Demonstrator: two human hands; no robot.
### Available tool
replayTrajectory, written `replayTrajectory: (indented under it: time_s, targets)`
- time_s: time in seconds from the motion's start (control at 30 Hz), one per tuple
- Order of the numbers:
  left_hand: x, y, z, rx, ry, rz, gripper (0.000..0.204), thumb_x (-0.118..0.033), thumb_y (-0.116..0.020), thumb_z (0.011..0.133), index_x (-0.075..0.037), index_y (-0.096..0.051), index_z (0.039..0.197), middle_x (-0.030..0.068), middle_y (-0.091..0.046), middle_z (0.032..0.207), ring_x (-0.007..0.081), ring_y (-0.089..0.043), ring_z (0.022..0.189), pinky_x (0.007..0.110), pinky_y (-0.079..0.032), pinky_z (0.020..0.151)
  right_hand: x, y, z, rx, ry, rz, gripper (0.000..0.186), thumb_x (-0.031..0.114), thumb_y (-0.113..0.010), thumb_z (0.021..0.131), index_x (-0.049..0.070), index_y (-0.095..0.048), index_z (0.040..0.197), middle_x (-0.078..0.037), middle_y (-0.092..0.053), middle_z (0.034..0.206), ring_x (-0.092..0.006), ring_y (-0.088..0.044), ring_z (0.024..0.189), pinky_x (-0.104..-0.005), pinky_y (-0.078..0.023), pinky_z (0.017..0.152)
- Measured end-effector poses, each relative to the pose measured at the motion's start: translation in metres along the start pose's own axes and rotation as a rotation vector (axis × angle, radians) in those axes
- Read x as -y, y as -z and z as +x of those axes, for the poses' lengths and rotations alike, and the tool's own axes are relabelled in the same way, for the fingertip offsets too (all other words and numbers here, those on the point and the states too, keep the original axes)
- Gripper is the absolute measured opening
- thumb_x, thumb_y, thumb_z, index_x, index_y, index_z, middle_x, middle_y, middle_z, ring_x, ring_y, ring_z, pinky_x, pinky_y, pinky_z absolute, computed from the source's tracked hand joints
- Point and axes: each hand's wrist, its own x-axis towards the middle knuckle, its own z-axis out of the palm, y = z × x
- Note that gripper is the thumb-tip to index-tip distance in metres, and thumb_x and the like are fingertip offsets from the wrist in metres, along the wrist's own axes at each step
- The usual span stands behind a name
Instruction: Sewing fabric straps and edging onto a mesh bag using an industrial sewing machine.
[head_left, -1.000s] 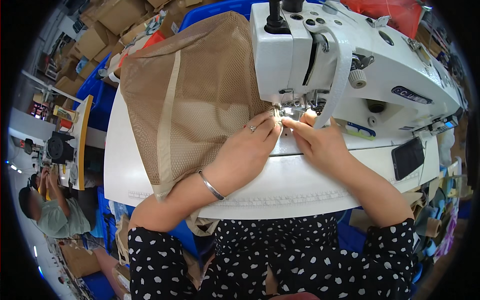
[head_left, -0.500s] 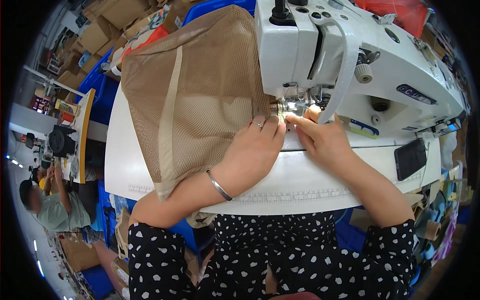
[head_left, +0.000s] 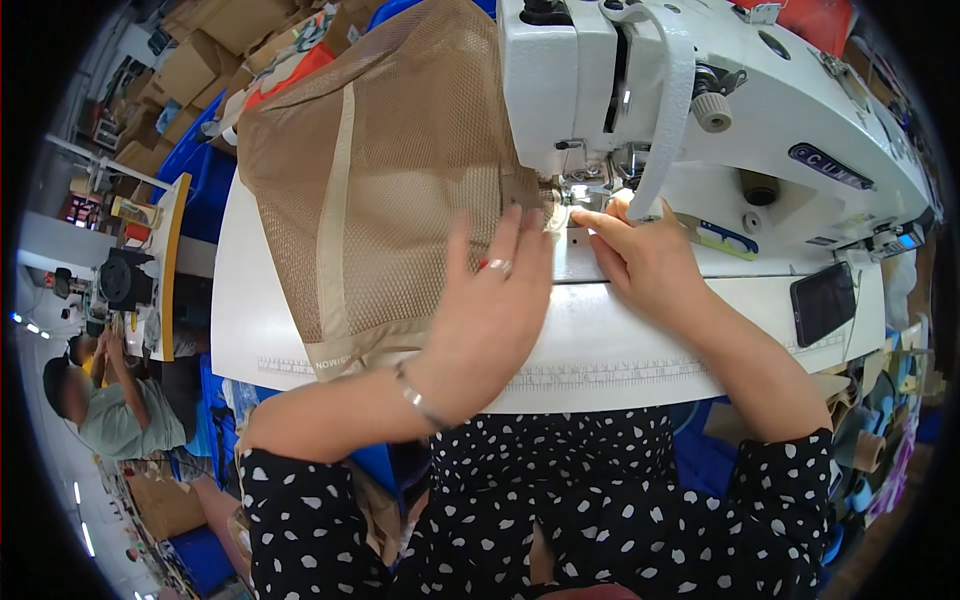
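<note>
A brown mesh bag [head_left: 400, 150] with beige trim lies spread to the left of the white sewing machine [head_left: 560, 90]. One edge of it reaches the presser foot [head_left: 585, 190], beside the lit needle area. My left hand [head_left: 490, 310], slightly blurred, is over the bag's near right part with its fingers apart and nothing gripped; a ring and a silver bracelet are on it. At the presser foot, my right hand [head_left: 650, 255] is closed, its index fingertip at the bag's edge. The machine's white curved guard partly hides its other fingers.
A dark phone [head_left: 823, 304] lies on the white table [head_left: 610, 340] at the right, near a small green-and-blue cutter [head_left: 725, 238]. A printed ruler runs along the front edge. Blue bins [head_left: 205, 190] and cardboard boxes stand far left, where another person [head_left: 130, 410] sits.
My left hand has let go of the bag's edge by the presser foot, moved back toward me and leftward, and spread its fingers. My right hand stays by the presser foot.
</note>
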Motion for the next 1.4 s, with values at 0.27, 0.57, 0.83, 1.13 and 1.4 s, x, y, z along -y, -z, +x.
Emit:
replayTrajectory:
  time_s: [0.27,0.57,0.83,1.13,1.4]
  targets:
    - [0.014,0.042,-0.054,0.326,0.028,-0.044,0.047,-0.014,-0.058,0.085,0.002,-0.061,0.128,0.0193,-0.064,0.129,0.0316,-0.07,0.096,0.041,-0.057,0.082,0.024,0.001,0.0,-0.15,0.421,-0.038,0.038,0.01,-0.071,0.081,0.004,-0.068,0.118,-0.012,-0.068,0.114,-0.0274,-0.069,0.091,-0.0427,-0.054,0.09]
    - [0.011,0.039,-0.02,0.267,-0.092,-0.752,0.037,-0.03,-0.063,0.096,-0.004,-0.059,0.122,0.015,-0.062,0.125,0.0364,-0.063,0.106,0.042,-0.054,0.086,0.027,0.009,-0.013,-0.075,0.702,0.007,0.031,0.011,-0.063,0.075,-0.005,-0.066,0.101,-0.014,-0.068,0.103,-0.0259,-0.068,0.099,-0.0337,-0.055,0.078]
    - [0.019,0.006,-0.022,0.263,-0.105,-0.38,0.06,-0.027,-0.062,0.096,-0.011,-0.043,0.151,0.0189,-0.04,0.154,0.0415,-0.048,0.133,0.045,-0.05,0.104,0.028,0.014,-0.019,0.005,0.745,0.031,0.03,0.01,-0.067,0.075,-0.002,-0.069,0.102,-0.016,-0.071,0.106,-0.0248,-0.072,0.09,-0.0324,-0.057,0.068]
    - [0.018,0.006,-0.013,0.306,-0.086,-0.409,0.062,-0.029,-0.063,0.096,-0.01,-0.041,0.152,0.0242,-0.038,0.154,0.0474,-0.046,0.133,0.047,-0.049,0.105,0.024,0.012,-0.014,-0.059,0.698,0.031,0.027,0.011,-0.066,0.072,-0.002,-0.067,0.095,-0.013,-0.069,0.099,-0.0226,-0.07,0.089,-0.0301,-0.055,0.068]
    - [0.024,0.01,-0.002,0.38,-0.098,-0.41,0.068,-0.035,-0.064,0.096,-0.004,-0.041,0.151,0.024,-0.034,0.158,0.0473,-0.043,0.137,0.048,-0.046,0.107,0.022,0.01,-0.011,-0.09,0.586,0.04,0.026,0.009,-0.067,0.071,-0.001,-0.067,0.095,-0.011,-0.069,0.098,-0.0229,-0.071,0.094,-0.0316,-0.055,0.068]
